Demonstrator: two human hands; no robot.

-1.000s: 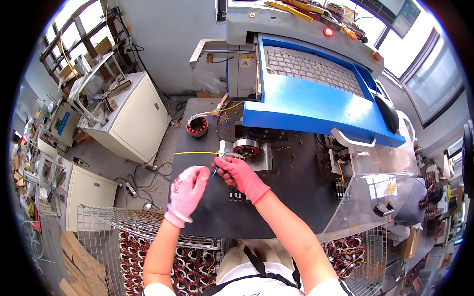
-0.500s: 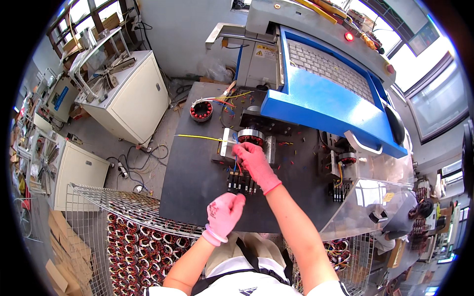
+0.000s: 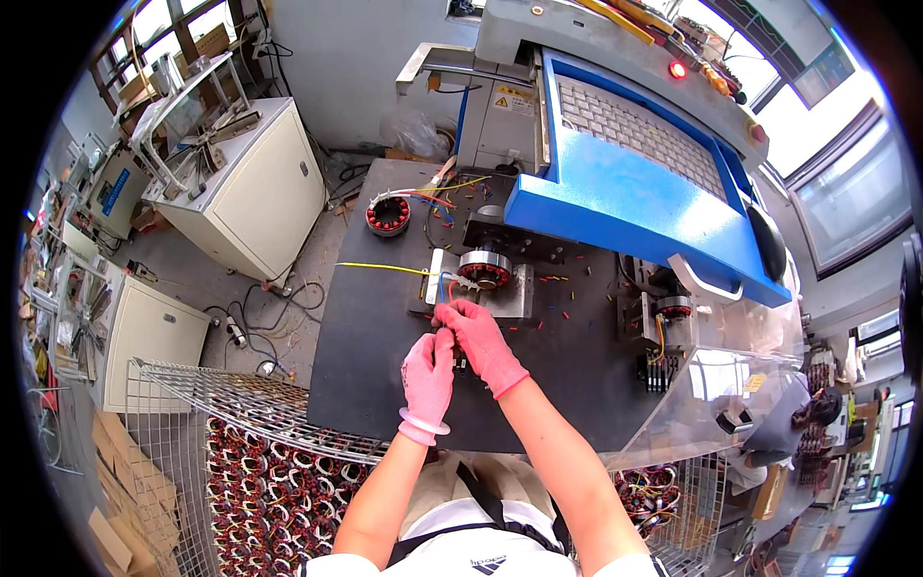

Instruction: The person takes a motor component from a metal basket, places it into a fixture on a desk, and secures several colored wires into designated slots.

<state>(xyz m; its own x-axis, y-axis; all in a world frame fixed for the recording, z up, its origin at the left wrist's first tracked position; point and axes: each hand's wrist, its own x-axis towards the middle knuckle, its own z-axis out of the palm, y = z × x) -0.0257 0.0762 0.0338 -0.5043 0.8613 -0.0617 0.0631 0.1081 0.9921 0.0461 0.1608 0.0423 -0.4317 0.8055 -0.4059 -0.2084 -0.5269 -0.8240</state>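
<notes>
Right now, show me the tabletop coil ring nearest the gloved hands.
The middle coil ring, just beyond the right hand; the left coil ring and right coil ring sit farther away.

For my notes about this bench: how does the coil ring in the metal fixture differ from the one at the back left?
The fixture ring sits between metal blocks; the back-left ring stands on the black tabletop. The fixture ring shows a shiny silver band; the back-left ring's outer side looks dark. The fixture ring is near the right hand; the back-left ring is farther from it. Both are round, with red parts.
</notes>
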